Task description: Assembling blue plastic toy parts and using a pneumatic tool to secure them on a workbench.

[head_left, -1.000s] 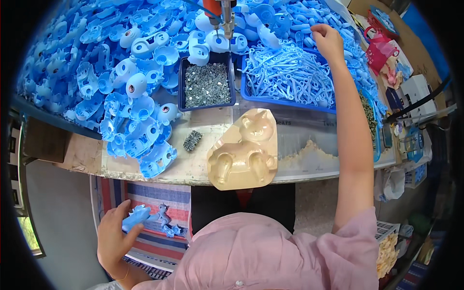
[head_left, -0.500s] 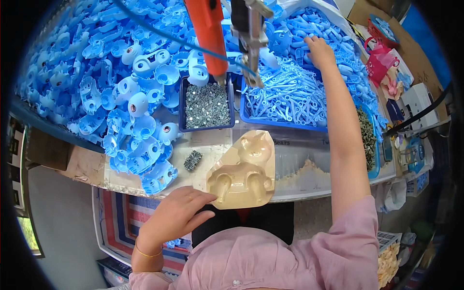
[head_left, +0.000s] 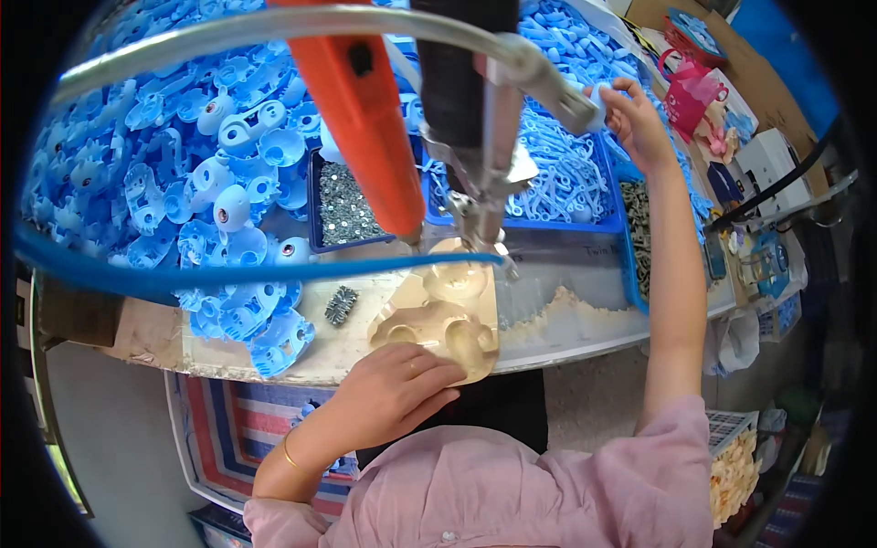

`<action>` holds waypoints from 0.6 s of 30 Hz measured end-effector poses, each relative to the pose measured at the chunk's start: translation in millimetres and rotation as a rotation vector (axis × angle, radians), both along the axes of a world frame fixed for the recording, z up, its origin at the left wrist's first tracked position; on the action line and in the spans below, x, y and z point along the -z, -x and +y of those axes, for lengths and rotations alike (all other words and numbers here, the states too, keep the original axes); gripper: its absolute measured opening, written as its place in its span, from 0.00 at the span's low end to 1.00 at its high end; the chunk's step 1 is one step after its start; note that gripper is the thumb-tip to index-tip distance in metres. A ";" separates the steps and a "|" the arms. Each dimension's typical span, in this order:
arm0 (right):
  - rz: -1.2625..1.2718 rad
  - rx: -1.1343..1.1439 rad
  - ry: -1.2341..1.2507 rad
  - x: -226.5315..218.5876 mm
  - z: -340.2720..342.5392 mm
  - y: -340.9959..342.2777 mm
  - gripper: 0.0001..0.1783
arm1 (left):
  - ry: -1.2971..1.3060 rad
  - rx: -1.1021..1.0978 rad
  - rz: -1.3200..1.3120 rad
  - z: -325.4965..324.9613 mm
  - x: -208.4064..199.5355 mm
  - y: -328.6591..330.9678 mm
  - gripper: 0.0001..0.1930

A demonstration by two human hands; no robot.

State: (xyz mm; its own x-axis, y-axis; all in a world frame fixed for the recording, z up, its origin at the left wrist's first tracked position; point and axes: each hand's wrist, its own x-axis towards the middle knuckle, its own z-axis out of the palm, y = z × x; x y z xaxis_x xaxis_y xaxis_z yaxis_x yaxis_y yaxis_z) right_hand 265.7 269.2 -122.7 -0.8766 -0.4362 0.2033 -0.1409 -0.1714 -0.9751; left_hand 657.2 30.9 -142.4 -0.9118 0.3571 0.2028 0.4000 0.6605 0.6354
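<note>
My left hand (head_left: 402,388) lies with fingers stretched out on the near edge of a tan moulded plastic tray (head_left: 402,301), which has animal-shaped hollows. On the upper right, my right hand (head_left: 637,123) is raised, with thumb and fingers pinching a small light-blue plastic part (head_left: 598,108); its exact shape is unclear. A hanging orange electric screwdriver (head_left: 361,119) and a metal fixture (head_left: 475,173) partly cover the far end of the tan tray. Left of the tan tray sits a small dark-grey ribbed metal piece (head_left: 342,306).
A large heap of blue toy shells (head_left: 164,155) fills the left side. Behind the tan tray are a dark-blue tray of screws (head_left: 340,203) and a blue tray of slim link parts (head_left: 566,178). A tray of grey-green pieces (head_left: 637,237) stands right. A blue hose (head_left: 228,276) crosses in front.
My right hand has come back from the blue heap with a part in its fingers. My left hand has shifted right along the tan tray's edge. The screwdriver and fixture appear lower and larger.
</note>
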 end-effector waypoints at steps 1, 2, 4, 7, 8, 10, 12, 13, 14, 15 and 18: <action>-0.003 0.007 -0.002 -4.6 2.3 -25.3 0.11 | -0.011 -0.008 0.026 6.1 -2.3 4.0 0.15; 0.005 -0.064 -0.180 -8.1 7.1 -50.2 0.12 | -0.018 0.008 0.026 12.6 -1.6 12.3 0.15; -0.050 -0.187 -0.442 0.4 1.0 -98.2 0.11 | 0.001 -0.018 0.232 26.6 -1.8 28.0 0.20; -0.212 -0.319 -0.530 9.1 -21.4 -165.4 0.10 | 0.045 -0.101 0.344 41.7 3.2 50.8 0.25; -0.231 -0.366 -0.525 11.0 -22.6 -177.3 0.12 | 0.041 -0.088 0.345 42.5 8.0 58.2 0.25; -0.318 -0.447 -0.490 19.0 -19.2 -184.5 0.16 | 0.110 -0.072 0.511 41.9 24.9 70.2 0.27; -0.334 -0.437 -0.509 17.3 -14.1 -177.9 0.16 | 0.113 -0.052 0.561 40.1 32.5 69.8 0.27; -0.350 -0.432 -0.532 18.0 -11.2 -169.3 0.17 | 0.043 -0.081 0.518 39.5 34.7 65.2 0.26; -0.212 -0.329 -0.638 16.8 -7.7 -145.9 0.18 | -0.022 -0.117 0.474 38.0 35.2 58.5 0.26; -0.039 -0.073 -0.641 22.5 2.4 -122.3 0.17 | -0.024 -0.117 0.474 35.6 36.0 55.0 0.26; 0.641 0.605 -0.834 60.7 82.2 -3.7 0.15 | -0.053 -0.129 0.490 31.1 34.6 45.5 0.23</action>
State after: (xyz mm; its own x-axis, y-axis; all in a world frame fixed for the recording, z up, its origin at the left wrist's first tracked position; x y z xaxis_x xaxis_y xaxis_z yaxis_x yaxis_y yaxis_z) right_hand 269.4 351.3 -183.3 -0.8276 -0.1952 0.5263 -0.4781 0.7364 -0.4787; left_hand 611.8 62.0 -177.1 -0.7410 0.2250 0.6327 0.5765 0.6963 0.4275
